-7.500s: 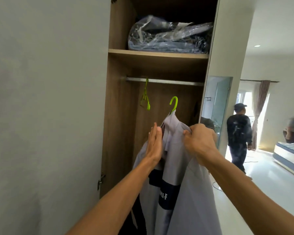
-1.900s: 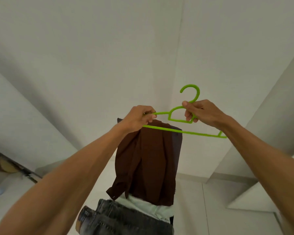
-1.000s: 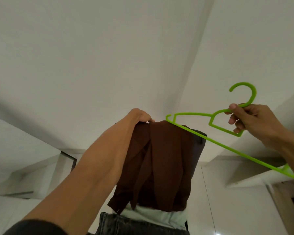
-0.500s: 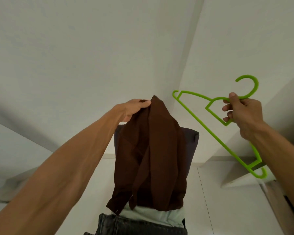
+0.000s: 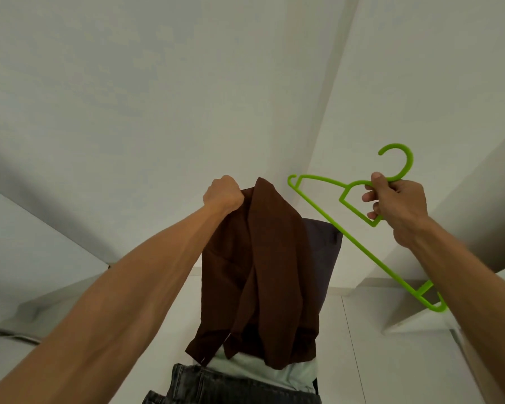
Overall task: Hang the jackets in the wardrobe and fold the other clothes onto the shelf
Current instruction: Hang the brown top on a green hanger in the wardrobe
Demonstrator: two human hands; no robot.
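Note:
My left hand [image 5: 223, 193] grips the top of a brown jacket [image 5: 260, 275], which hangs down in front of me with a dark lining showing on its right side. My right hand [image 5: 394, 205] holds a bright green plastic hanger [image 5: 359, 240] by its neck, just under the hook. The hanger is tilted, its left tip close to the jacket's top and apart from it. The wardrobe is out of view.
Below the jacket lie grey jeans [image 5: 216, 386] and a pale green garment [image 5: 260, 371]. White walls and a white ledge [image 5: 414, 319] at the lower right fill the rest of the view.
The hanger came out of the jacket and swung right in my right hand. My left hand let go of the hanger, took the jacket's top and lifted it.

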